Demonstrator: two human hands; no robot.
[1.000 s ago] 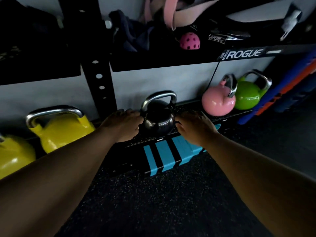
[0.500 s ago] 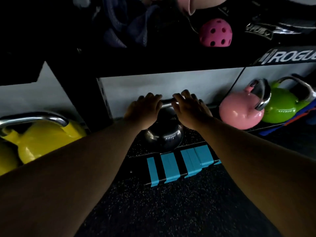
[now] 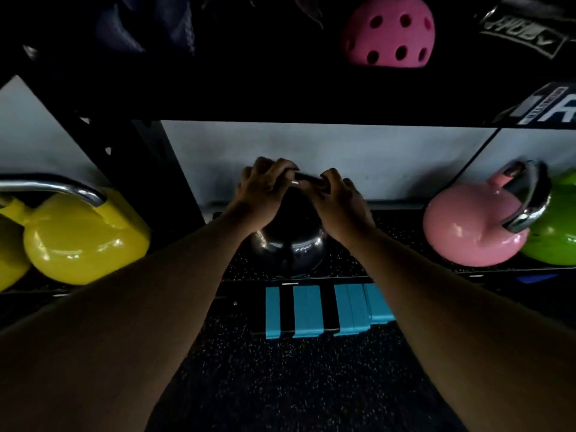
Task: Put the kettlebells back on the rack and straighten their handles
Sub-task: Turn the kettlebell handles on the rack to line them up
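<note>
A shiny black kettlebell (image 3: 288, 249) stands on the rack's low shelf (image 3: 389, 260), right in front of me. My left hand (image 3: 265, 190) and my right hand (image 3: 338, 201) both grip its steel handle from above, fingers curled over the bar. A short piece of the handle shows between them. To the left sits a yellow kettlebell (image 3: 84, 241) with its steel handle across the top. At the right a pink kettlebell (image 3: 470, 229) has its handle turned end-on toward a green kettlebell (image 3: 558, 226) behind it.
Another yellow kettlebell (image 3: 9, 254) shows at the far left edge. A black upright post (image 3: 149, 169) stands between the yellow and black kettlebells. The upper shelf holds a pink perforated ball (image 3: 388, 32) and dark gear. Blue tape strips (image 3: 324, 310) mark the shelf's front edge above speckled rubber floor.
My hands rose from the black kettlebell's sides to its handle and now curl tightly round it. The view has moved closer to the shelf.
</note>
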